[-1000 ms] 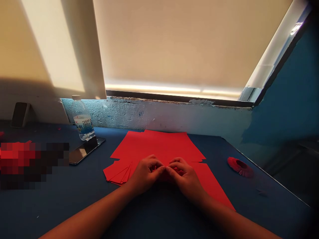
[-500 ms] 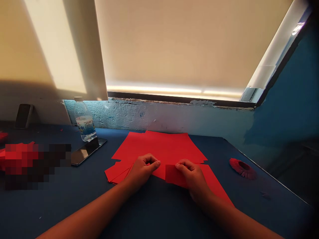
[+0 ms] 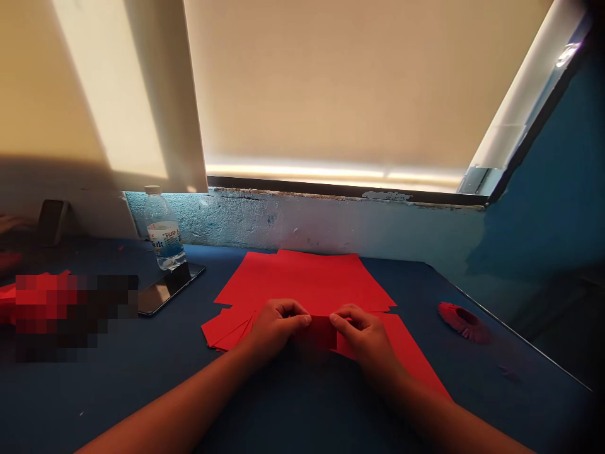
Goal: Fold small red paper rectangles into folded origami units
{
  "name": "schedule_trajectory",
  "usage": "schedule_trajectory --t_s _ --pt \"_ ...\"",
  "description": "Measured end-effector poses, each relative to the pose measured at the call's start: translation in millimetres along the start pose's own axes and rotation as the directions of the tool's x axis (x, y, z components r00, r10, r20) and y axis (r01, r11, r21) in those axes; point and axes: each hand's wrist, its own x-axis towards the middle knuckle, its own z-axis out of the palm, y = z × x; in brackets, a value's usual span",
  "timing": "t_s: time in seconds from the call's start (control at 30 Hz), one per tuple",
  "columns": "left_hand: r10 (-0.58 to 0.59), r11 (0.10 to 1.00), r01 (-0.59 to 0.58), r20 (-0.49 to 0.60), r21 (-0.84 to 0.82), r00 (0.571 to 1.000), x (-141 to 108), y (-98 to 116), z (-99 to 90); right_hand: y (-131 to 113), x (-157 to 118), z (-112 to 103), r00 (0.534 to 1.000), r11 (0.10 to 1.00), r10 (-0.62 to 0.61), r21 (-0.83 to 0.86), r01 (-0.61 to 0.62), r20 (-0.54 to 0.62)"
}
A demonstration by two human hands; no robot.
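A small dark-red piece of paper (image 3: 321, 331) is stretched between my two hands in the middle of the head view. My left hand (image 3: 283, 325) pinches its upper left corner between thumb and forefinger. The upper right part is pinched by my right hand (image 3: 362, 328). Beyond my fingers, large red paper sheets (image 3: 305, 280) lie flat on the blue table (image 3: 265, 410). Smaller red paper pieces (image 3: 227, 329) overlap beside my left wrist. Another red sheet (image 3: 413, 359) lies partly under my right forearm.
A water bottle (image 3: 164, 236) stands near the wall, with a phone (image 3: 172, 290) lying before it. At the far left are red paper (image 3: 42, 296), a blurred-out patch and a dark upright device (image 3: 51, 222). A ruffled red ring (image 3: 463, 321) lies by the right table edge.
My left hand has moved slightly right and now grips the small paper, which only my right hand held before. The paper has shifted left between both hands.
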Motion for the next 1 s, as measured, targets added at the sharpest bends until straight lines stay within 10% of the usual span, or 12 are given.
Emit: schedule_trajectory --t_s 0.23,0.4,0.73,1.0 --pt "-0.060 0.987 0.036 -0.152 -0.159 0.986 4.5 -7.8 -3.6 -0.7 0.6 3.3 0.989 0.982 0.096 0.172 -0.076 -0.111" --pt "0.006 0.999 -0.009 -0.062 -0.045 0.998 2.4 -3.3 -1.6 -9.8 -5.8 5.7 0.992 0.991 0.037 0.125 -0.052 0.120" --pt "0.105 0.960 -0.119 0.067 0.254 0.992 -6.5 1.6 8.4 -9.9 -5.2 4.9 0.996 0.998 0.025 0.048 -0.030 0.082" --pt "0.041 0.998 -0.041 -0.007 -0.039 0.999 -2.6 4.6 4.6 -6.1 -5.1 4.8 0.996 0.999 0.019 0.042 -0.023 0.089"
